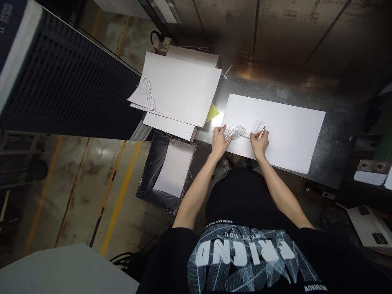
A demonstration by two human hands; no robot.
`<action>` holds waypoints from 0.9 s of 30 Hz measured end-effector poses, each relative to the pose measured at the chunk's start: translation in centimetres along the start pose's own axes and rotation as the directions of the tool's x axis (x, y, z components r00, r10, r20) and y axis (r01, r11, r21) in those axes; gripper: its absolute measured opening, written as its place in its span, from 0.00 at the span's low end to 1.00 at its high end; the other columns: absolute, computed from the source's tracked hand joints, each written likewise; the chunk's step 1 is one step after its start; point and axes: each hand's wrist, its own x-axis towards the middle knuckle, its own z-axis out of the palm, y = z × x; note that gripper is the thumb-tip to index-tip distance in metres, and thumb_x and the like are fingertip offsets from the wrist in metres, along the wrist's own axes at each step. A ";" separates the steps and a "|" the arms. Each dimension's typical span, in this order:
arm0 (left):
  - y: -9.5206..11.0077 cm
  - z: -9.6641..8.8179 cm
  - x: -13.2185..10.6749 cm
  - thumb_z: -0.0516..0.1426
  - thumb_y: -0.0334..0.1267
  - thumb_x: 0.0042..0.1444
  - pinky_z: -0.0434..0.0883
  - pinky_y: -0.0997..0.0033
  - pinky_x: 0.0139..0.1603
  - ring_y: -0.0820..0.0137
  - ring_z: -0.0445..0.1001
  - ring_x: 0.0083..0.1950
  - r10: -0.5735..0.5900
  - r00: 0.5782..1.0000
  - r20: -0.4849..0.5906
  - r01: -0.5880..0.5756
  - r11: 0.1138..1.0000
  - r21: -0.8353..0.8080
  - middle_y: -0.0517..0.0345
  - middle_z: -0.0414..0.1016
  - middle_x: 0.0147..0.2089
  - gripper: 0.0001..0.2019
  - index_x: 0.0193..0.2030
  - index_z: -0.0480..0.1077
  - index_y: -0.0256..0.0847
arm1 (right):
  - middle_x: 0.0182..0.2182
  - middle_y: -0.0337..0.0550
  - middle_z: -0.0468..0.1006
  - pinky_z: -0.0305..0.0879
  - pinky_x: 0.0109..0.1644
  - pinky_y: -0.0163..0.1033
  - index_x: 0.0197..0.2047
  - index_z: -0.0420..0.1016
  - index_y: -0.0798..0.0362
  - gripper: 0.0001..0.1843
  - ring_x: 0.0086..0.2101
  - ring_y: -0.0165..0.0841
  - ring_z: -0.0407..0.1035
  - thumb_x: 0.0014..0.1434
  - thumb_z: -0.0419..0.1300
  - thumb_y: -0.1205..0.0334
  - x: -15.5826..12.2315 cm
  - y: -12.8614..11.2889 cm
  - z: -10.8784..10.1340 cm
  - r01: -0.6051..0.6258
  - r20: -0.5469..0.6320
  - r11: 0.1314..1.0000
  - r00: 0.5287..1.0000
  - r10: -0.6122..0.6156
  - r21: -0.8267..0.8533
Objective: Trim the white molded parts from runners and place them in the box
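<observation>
left hand [219,141] pinching lacy paper cutout [235,131] | right hand [259,143] gripping thin tool [261,132] | smooth white sheet [284,130]

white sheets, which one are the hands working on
The single large sheet lying alone on the metal table, right of the stack; both hands rest on it.

Black short-sleeved T-shirt [245,245], pale leaf print, upside-down white lettering "FRIEND", bare forearms, bare hands
</observation>
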 end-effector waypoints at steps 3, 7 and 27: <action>0.8 0.4 -0.3 0.64 0.46 0.67 0.71 0.50 0.71 0.52 0.70 0.64 0.019 1.000 0.008 -0.019 1.000 -0.012 0.41 0.68 0.59 0.31 0.73 0.66 0.37 | 0.34 0.39 0.79 0.72 0.54 0.48 0.42 0.56 0.46 0.18 0.37 0.39 0.76 0.59 0.63 0.53 0.0 0.1 -0.5 -0.008 -0.030 1.000 1.000 0.008 0.003; 1.8 1.1 -0.6 0.64 0.43 0.67 0.71 0.51 0.70 0.52 0.70 0.65 0.024 0.998 0.062 -0.024 1.000 0.004 0.41 0.67 0.61 0.30 0.73 0.65 0.37 | 0.34 0.39 0.78 0.72 0.53 0.47 0.42 0.55 0.46 0.19 0.36 0.38 0.77 0.59 0.64 0.53 -0.5 0.0 -0.6 0.020 -0.044 1.000 0.999 -0.020 0.001; 4.3 2.2 3.5 0.60 0.32 0.62 0.67 0.47 0.72 0.48 0.66 0.69 0.235 0.875 0.424 -0.324 0.933 0.153 0.37 0.70 0.68 0.32 0.74 0.65 0.35 | 0.36 0.42 0.76 0.71 0.55 0.52 0.46 0.58 0.47 0.23 0.40 0.42 0.73 0.58 0.64 0.47 0.1 3.1 -7.7 0.160 -0.076 0.962 0.981 -0.180 -0.221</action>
